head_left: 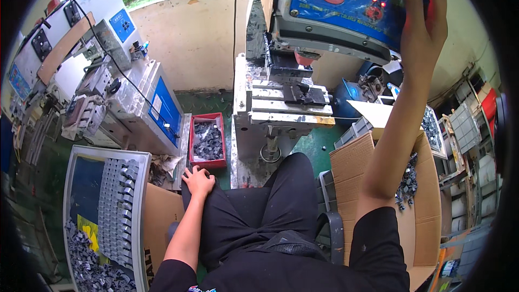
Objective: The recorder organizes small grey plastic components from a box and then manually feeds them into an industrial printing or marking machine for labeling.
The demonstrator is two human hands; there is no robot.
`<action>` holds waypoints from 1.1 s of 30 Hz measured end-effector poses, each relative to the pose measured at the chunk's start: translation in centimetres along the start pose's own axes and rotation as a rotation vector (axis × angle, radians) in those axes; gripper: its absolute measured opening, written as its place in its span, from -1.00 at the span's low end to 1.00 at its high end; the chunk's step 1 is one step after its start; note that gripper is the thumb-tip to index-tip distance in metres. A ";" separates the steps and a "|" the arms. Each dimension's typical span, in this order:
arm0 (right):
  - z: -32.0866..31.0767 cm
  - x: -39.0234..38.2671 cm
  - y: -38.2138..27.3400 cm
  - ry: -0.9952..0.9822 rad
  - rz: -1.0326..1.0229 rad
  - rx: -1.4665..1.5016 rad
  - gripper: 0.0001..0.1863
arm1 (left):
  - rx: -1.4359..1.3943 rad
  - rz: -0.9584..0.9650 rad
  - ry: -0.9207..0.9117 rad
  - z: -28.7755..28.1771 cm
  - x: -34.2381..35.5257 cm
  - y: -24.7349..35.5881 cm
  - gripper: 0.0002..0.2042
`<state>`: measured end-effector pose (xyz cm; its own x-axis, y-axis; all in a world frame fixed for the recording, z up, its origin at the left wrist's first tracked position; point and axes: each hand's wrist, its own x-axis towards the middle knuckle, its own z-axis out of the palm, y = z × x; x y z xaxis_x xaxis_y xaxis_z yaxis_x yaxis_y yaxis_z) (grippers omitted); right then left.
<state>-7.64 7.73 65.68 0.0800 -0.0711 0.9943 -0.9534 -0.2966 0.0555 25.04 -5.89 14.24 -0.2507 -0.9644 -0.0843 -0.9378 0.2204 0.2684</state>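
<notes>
My right hand (424, 30) is raised to the right end of a blue control panel (338, 13) on a pad printing machine. Its fingers are stretched out against the panel's edge, beside a lit red display, and hold nothing. My left hand (199, 182) rests on my left thigh near the knee, with its fingers spread. Below the panel hangs a reddish print pad (304, 59). In front of it, a black fixture (304, 95) sits on the machine's slotted metal table (265, 105); a small dark piece appears to sit on top.
A red bin (224, 151) of small dark parts stands by my left knee. Left of me, a grey-rimmed tray (141, 194) holds rows of grey parts and loose dark ones. An open cardboard box (346, 184) with dark parts is on my right. Another machine (143, 94) stands left.
</notes>
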 end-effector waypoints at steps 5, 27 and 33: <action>0.2 -0.4 0.7 0.028 -0.048 -0.178 -0.47 | 0.003 -0.006 0.004 -0.1 -0.2 0.0 -0.75; -0.2 -0.8 1.2 -0.096 -0.061 0.055 -0.20 | 0.021 -0.025 0.011 0.2 0.1 -0.3 -0.75; -2.0 -0.4 0.3 -0.162 -0.023 -0.157 -0.13 | 0.020 -0.002 0.016 0.4 0.5 0.3 -0.74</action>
<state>-8.57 9.55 65.46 0.1357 -0.2217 0.9656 -0.9834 -0.1489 0.1040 24.53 -6.21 13.94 -0.2452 -0.9670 -0.0695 -0.9428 0.2211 0.2494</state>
